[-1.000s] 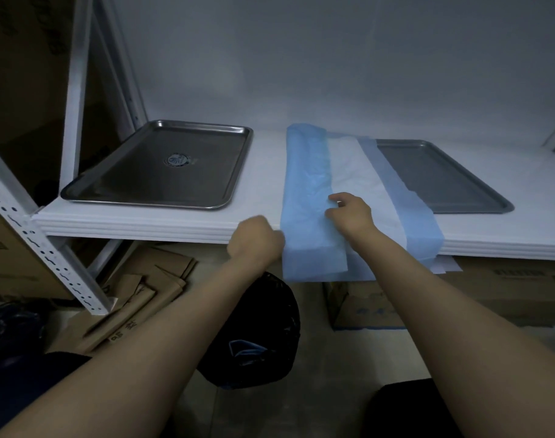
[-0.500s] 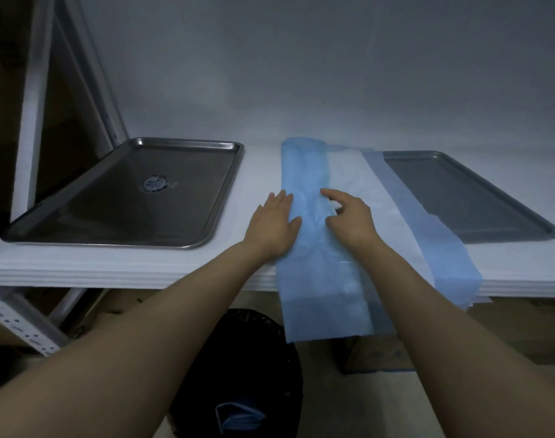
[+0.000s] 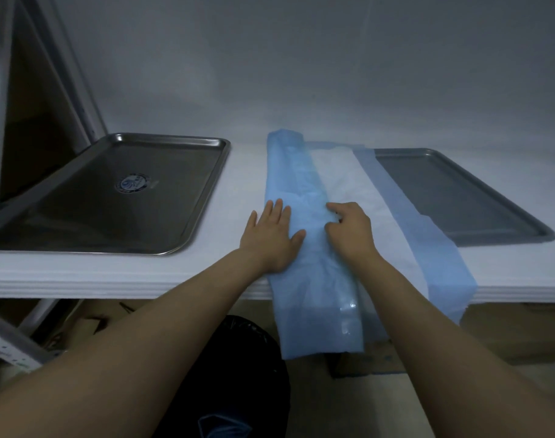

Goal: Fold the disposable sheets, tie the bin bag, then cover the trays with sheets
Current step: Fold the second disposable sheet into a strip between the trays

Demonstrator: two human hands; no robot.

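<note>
The blue sheet (image 3: 304, 191) lies on the white shelf (image 3: 232, 197), between two metal trays, its end hanging over the edge. The left hand (image 3: 271, 238) presses flat on the fold. The right hand (image 3: 348, 230) pinches the folded edge. I'd smooth slowly, keeping edges lined up.
</note>
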